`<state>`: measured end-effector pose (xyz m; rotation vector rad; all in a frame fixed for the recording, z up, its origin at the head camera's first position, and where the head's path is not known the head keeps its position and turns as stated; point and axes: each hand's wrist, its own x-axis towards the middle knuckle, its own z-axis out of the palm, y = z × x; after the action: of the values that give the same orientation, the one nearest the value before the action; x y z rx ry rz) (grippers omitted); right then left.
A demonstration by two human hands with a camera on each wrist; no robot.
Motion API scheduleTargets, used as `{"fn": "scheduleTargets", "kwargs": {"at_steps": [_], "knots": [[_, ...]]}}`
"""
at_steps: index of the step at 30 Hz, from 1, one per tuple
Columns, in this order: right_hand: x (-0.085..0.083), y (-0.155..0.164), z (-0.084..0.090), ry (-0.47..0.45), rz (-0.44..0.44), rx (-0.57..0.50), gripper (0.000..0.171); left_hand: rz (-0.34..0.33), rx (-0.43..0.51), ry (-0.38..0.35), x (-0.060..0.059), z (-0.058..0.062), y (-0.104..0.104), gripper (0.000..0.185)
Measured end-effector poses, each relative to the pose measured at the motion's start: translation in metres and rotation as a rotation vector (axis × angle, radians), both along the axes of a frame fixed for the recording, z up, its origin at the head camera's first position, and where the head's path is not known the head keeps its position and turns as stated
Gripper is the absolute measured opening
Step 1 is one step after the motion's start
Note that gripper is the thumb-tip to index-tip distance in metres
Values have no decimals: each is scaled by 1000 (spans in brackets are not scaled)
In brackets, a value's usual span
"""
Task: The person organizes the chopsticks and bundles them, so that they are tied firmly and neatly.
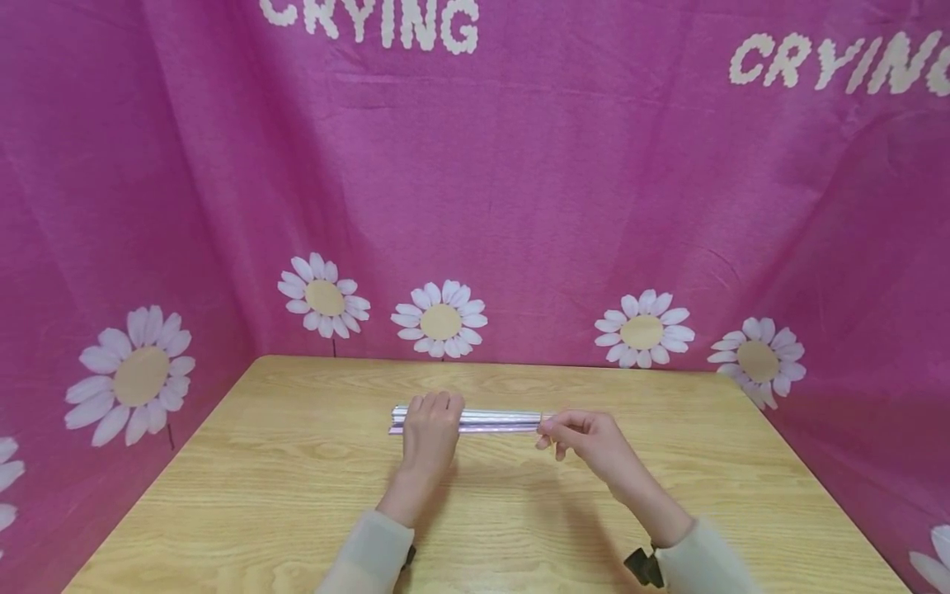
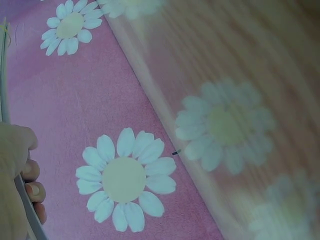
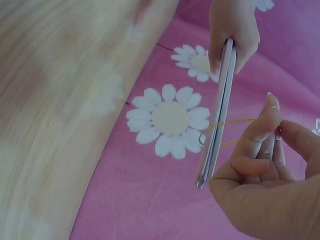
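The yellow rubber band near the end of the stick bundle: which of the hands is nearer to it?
Right. The right hand pinches the yellow rubber band at one end of the stick bundle. The left hand grips the bundle's other end, apart from the band.

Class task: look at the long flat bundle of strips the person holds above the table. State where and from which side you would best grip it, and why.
Grip the bundle of strips near one end, as the left hand does, fingers closing over the top. It is long, thin and level, so an end grip likely steadies it and leaves the other end free, where the right hand works a yellow rubber band.
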<state>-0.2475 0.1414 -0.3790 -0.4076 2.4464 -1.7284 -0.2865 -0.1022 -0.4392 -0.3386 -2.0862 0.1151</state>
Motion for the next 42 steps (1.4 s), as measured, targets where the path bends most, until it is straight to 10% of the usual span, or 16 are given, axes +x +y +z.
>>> {"fn": "scheduleTargets", "kwargs": {"at_steps": [15, 27, 32, 42], "knots": [[46, -12, -43, 334, 327, 307, 9, 105, 48, -108, 2, 3, -3, 19], [68, -21, -41, 226, 515, 494, 24, 137, 40, -169, 2, 0, -2, 18], [72, -19, -42, 507, 602, 504, 37, 112, 18, -124, 2, 0, 1, 18], [73, -18, -47, 906, 504, 634, 79, 93, 4, -138, 5, -1, 6, 20]]}}
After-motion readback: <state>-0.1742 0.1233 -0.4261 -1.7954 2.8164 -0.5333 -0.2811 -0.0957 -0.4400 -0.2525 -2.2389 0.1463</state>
